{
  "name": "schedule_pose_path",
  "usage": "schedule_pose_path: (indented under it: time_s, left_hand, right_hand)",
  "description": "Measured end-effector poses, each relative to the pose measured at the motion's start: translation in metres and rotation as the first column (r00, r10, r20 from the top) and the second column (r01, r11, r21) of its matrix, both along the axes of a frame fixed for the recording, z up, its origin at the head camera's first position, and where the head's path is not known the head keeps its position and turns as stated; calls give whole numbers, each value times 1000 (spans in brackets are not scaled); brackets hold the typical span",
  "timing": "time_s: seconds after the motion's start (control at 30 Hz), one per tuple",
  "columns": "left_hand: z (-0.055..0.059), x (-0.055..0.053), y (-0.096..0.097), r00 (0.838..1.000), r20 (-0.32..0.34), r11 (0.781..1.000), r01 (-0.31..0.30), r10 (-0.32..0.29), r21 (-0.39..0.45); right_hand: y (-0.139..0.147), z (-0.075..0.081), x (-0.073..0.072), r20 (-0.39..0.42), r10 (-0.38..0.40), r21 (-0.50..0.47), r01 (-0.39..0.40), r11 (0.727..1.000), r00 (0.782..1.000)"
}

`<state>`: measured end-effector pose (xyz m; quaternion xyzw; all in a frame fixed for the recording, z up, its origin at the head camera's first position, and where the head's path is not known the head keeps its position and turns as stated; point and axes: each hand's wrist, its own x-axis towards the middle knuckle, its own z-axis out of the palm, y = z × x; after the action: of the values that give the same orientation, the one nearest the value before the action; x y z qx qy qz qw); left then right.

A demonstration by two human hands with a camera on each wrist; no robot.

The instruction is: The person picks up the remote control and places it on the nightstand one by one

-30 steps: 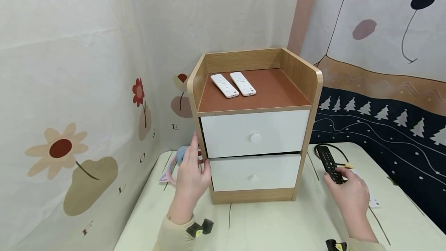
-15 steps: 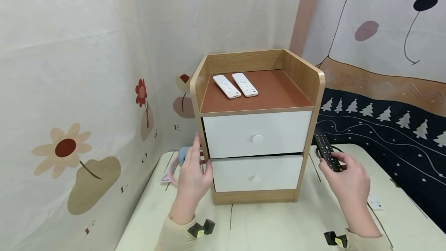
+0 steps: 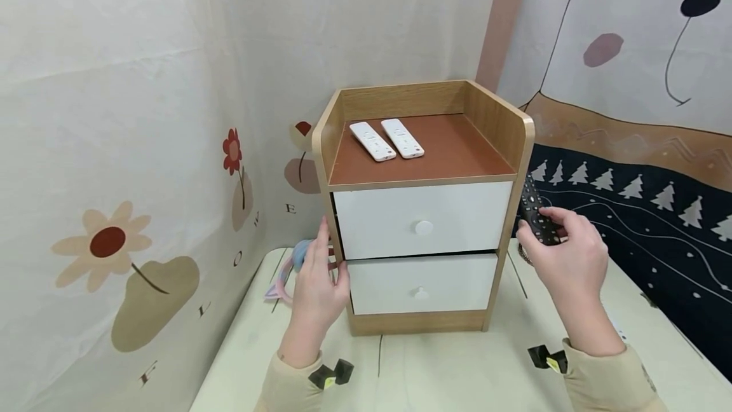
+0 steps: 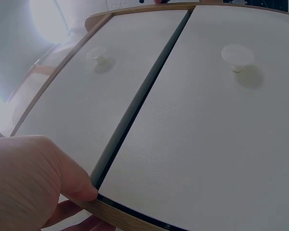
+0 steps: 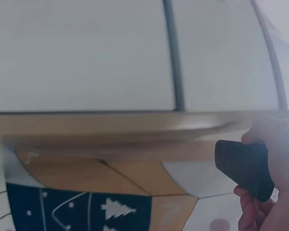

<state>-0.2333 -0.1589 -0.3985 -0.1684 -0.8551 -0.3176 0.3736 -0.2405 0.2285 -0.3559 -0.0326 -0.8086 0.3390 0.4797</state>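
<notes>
My right hand (image 3: 569, 256) pinches a black remote control (image 3: 537, 215) between thumb and fingers, raised beside the right side of a small two-drawer cabinet (image 3: 420, 323). In the right wrist view, the remote control (image 5: 245, 166) shows one dark end close to the cabinet's side edge. My left hand (image 3: 317, 285) rests against the cabinet's left side with its fingers straight. In the left wrist view, the left thumb (image 4: 77, 180) touches the front edge near the gap between the drawers. Two white remotes, a left one (image 3: 373, 141) and a right one (image 3: 403, 138), lie on the brown top.
Both white drawers, the upper (image 3: 377, 221) and the lower (image 3: 377, 285), are pushed in. A pink and blue headband-like thing (image 3: 283, 281) lies left of the cabinet on the pale table (image 3: 423, 374). A printed curtain (image 3: 629, 221) hangs at the right.
My right hand has lifted the black remote control from low over the table at the right, up alongside the cabinet. The left hand stays against the cabinet's side.
</notes>
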Motion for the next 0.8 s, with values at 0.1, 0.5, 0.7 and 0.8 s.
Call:
schedule_pose_path:
  time_s: [0.1, 0.5, 0.7, 0.8]
  left_hand:
    - [0, 0, 0, 1000, -6, 1000, 0, 0, 1]
    - [1, 0, 0, 999, -30, 1000, 13, -13, 0]
    - [0, -1, 0, 999, -31, 1000, 11, -11, -2]
    - [1, -1, 0, 999, -34, 1000, 13, -13, -1]
  right_hand:
    - [-4, 11, -2, -38, 8, -12, -9, 1000, 999]
    - [-9, 54, -6, -233, 3, -97, -26, 995, 973]
    - [-14, 78, -2, -313, -1, -162, -52, 985, 950]
    - [-18, 86, 2, -354, 8, -154, -67, 986, 935]
